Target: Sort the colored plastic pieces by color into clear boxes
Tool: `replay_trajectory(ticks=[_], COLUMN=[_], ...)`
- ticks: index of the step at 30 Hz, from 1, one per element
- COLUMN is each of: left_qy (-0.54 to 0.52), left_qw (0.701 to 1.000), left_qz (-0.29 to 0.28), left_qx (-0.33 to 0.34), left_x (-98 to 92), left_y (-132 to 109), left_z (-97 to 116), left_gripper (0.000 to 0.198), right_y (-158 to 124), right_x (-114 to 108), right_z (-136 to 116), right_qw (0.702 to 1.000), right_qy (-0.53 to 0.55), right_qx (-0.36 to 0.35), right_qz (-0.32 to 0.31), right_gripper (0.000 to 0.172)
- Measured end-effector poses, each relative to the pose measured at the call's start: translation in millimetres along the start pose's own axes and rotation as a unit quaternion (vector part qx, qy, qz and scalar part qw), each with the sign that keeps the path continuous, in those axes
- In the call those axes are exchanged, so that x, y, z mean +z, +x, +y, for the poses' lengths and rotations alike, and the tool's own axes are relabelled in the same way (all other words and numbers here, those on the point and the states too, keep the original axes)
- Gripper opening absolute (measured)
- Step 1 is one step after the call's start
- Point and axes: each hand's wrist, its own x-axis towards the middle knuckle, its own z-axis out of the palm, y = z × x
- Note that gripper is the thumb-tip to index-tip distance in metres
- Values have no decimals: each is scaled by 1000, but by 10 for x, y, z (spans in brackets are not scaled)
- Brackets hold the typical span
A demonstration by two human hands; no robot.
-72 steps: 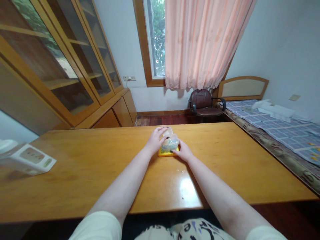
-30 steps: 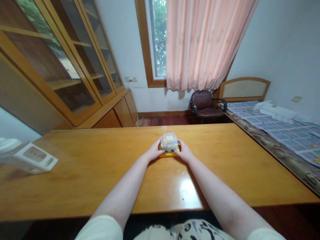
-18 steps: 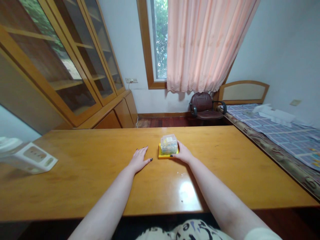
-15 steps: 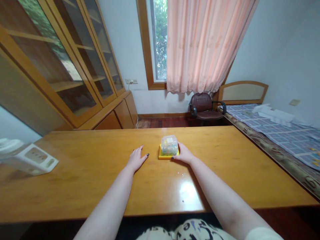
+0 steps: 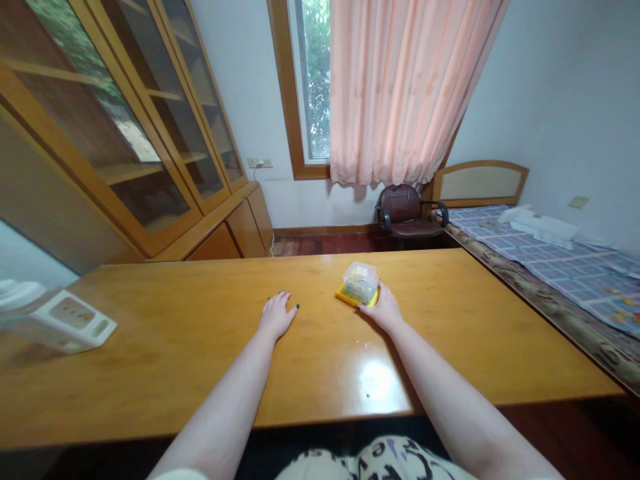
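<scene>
A small clear plastic box (image 5: 359,281) sits on a yellow base, at the far middle of the wooden table (image 5: 150,347). The box and base are turned at an angle and seem tilted. My right hand (image 5: 384,310) grips them from the near right side, fingers closed around the edge. My left hand (image 5: 277,315) lies flat on the table, fingers stretched out, well left of the box and apart from it. Dark polish shows on the nails.
A white device (image 5: 60,320) lies at the table's left edge. Glass-door cabinets (image 5: 125,133) line the left wall. Beyond the table are a brown chair (image 5: 407,210), a bed (image 5: 560,260) on the right, and a pink curtain (image 5: 395,87) by the window.
My left hand let go of the box and came to rest flat on the table. My right hand has shifted the box and base to the right and turned them.
</scene>
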Motion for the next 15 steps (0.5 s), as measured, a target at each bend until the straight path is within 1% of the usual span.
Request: replay_trajectory(ticks=[3,5,11,15], left_qy=[2,1,-7,-9], left_qw=[1000,1000,1000,1000], left_qz=[2,6,6,7], left_qx=[-3,-3,-2,-3], left_x=[-4,-1,6,-5], left_y=[1,1,3,-3], left_z=[6,4,-5,3], left_gripper=[52,52,51,50], right_y=[4,17,120,211], right_x=[-69,-125,-298,-440], right_z=[72,120,342,541], right_qw=[993,986,951,936], right_qy=[-82,-117,-172,-195], right_qx=[61,95,196,215], right_qz=[54,74,168,200], right_gripper=[100,102,106,104])
